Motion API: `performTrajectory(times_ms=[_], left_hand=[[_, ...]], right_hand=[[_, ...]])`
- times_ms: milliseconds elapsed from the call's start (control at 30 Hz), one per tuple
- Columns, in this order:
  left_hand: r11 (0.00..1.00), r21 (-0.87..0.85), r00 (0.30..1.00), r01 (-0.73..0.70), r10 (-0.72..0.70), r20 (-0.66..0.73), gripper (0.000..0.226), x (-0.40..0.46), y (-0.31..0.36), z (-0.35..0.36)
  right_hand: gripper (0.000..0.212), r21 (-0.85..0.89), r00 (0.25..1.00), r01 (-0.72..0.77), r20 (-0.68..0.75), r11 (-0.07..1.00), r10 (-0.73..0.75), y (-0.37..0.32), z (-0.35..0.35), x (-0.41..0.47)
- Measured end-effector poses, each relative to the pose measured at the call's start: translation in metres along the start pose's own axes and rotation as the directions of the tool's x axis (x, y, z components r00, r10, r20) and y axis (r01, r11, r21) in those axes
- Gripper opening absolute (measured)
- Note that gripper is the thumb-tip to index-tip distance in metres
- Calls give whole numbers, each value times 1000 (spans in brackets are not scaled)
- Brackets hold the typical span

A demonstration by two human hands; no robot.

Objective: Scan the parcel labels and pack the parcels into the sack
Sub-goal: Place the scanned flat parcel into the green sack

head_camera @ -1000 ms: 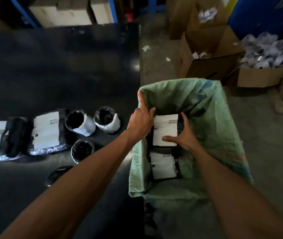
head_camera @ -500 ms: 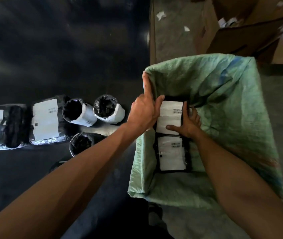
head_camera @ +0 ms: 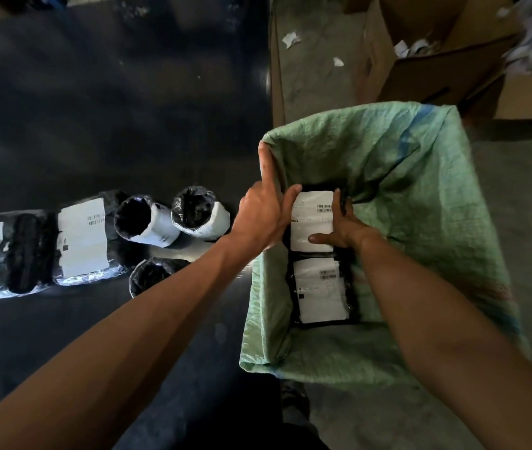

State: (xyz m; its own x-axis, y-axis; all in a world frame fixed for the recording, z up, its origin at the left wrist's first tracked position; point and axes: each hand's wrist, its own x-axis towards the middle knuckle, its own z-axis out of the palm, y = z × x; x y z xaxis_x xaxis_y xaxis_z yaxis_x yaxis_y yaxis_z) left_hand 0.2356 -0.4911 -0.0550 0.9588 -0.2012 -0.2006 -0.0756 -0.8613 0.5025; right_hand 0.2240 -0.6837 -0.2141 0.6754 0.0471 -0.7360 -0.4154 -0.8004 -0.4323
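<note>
Packing step: your hands, left [head_camera: 263,219] and right [head_camera: 339,230], grip a labelled parcel [head_camera: 311,222] inside the green sack [head_camera: 420,190]. Next, seat it beyond the packed parcel [head_camera: 319,290], then release.

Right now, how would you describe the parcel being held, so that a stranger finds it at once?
Find the green woven sack standing open beside the black table. Inside lie two black parcels with white labels. The held parcel is the farther one, between the left hand and right hand; the nearer parcel lies untouched.
</note>
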Motion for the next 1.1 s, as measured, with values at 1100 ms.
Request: performTrajectory(times_ms=[1100], left_hand=[[902, -431, 989, -31, -34, -142, 61, -85, -159, -169]], right_hand=[[69, -115, 743, 319, -586, 941, -323, -276, 23, -246]])
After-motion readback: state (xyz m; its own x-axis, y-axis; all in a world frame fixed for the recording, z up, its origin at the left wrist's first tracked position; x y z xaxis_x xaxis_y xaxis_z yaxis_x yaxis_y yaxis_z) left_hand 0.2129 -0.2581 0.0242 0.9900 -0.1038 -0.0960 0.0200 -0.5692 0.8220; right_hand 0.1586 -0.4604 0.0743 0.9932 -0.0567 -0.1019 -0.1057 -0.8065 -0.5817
